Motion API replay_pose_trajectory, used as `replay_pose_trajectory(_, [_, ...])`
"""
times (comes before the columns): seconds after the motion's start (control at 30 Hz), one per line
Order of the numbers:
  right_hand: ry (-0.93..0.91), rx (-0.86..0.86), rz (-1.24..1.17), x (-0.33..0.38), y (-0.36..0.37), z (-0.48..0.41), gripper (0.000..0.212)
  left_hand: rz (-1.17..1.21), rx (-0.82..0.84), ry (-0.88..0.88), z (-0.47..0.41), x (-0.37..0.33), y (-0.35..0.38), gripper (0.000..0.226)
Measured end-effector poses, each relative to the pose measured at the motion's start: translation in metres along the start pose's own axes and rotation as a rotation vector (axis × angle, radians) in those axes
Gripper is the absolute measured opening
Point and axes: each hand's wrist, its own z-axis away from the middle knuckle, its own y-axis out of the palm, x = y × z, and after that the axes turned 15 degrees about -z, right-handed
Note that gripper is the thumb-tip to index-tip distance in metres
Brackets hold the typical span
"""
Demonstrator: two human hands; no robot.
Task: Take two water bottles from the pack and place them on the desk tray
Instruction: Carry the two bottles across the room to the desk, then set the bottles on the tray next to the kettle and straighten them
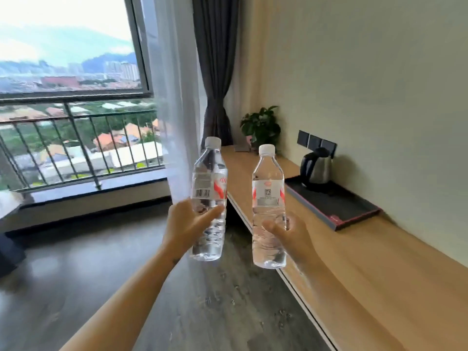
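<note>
Clear plastic, ribbed toward the base and capped in white: you are holding two water bottles, one in each hand, both in the air ahead of you. Your left hand [188, 224] is wrapping around the lower half of the left bottle [209, 198], thumb lying across its front just under the label. Your right hand [288, 235] is gripping the lower part of the right bottle [268, 206] the same way, thumb pointing toward nine o'clock. Each bottle is carrying one white label with red marks, the left one showing a barcode. Both long axes are running near vertical, caps toward twelve o'clock; the left bottle is leaning its cap slightly toward one o'clock, the right one is standing almost straight.

At about three o'clock from the right bottle, one dark rectangular tray [336, 207] with a thin red edge is lying on the long, smooth wooden desk [379, 262] against the wall. One steel kettle [316, 169] with a black handle is sitting at the tray's far end. Neither bottle is touching the tray. Beyond it, toward twelve o'clock, one leafy potted plant [262, 124] is standing on the desk, beside a grey curtain [215, 72].
</note>
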Motion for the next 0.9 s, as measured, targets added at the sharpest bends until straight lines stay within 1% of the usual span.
replay_pose_trajectory(0.07, [0.010, -0.086, 0.017, -0.002, -0.016, -0.042, 0.051, 0.051, 0.053, 0.058, -0.061, -0.007, 0.031, 0.052])
replay_pose_trajectory(0.1, [0.012, -0.144, 0.022, -0.004, -0.027, -0.062, 0.048, 0.097, 0.091, 0.083, -0.091, -0.012, 0.051, 0.050])
replay_pose_trajectory(0.17, [-0.007, -0.260, 0.042, -0.004, -0.055, -0.097, 0.051, 0.171, 0.155, 0.137, -0.142, -0.028, 0.093, 0.040])
replay_pose_trajectory(0.23, [-0.029, -0.365, 0.090, -0.008, -0.085, -0.130, 0.052, 0.206, 0.202, 0.211, -0.184, -0.044, 0.134, 0.034])
replay_pose_trajectory(0.33, [-0.046, -0.539, 0.114, -0.031, -0.137, -0.185, 0.025, 0.239, 0.284, 0.324, -0.248, -0.066, 0.212, 0.035])
replay_pose_trajectory(0.37, [-0.057, -0.583, 0.111, -0.040, -0.153, -0.200, 0.022, 0.244, 0.301, 0.356, -0.265, -0.073, 0.234, 0.039])
replay_pose_trajectory(0.4, [-0.068, -0.630, 0.113, -0.050, -0.171, -0.217, 0.023, 0.249, 0.328, 0.390, -0.284, -0.081, 0.261, 0.042])
replay_pose_trajectory(0.47, [-0.057, -0.719, 0.115, -0.063, -0.202, -0.247, 0.033, 0.277, 0.394, 0.430, -0.316, -0.099, 0.309, 0.044])
replay_pose_trajectory(0.6, [-0.032, -0.863, 0.090, -0.079, -0.247, -0.290, 0.031, 0.370, 0.550, 0.496, -0.360, -0.136, 0.388, 0.026])
replay_pose_trajectory(0.7, [-0.028, -0.936, 0.096, -0.083, -0.274, -0.309, 0.035, 0.421, 0.658, 0.501, -0.377, -0.157, 0.441, 0.022])
replay_pose_trajectory(0.77, [-0.019, -0.970, 0.085, -0.090, -0.295, -0.321, 0.037, 0.433, 0.726, 0.505, -0.385, -0.168, 0.479, 0.025])
replay_pose_trajectory(0.9, [0.007, -1.059, 0.100, -0.110, -0.330, -0.339, 0.050, 0.430, 0.855, 0.487, -0.390, -0.184, 0.546, 0.044])
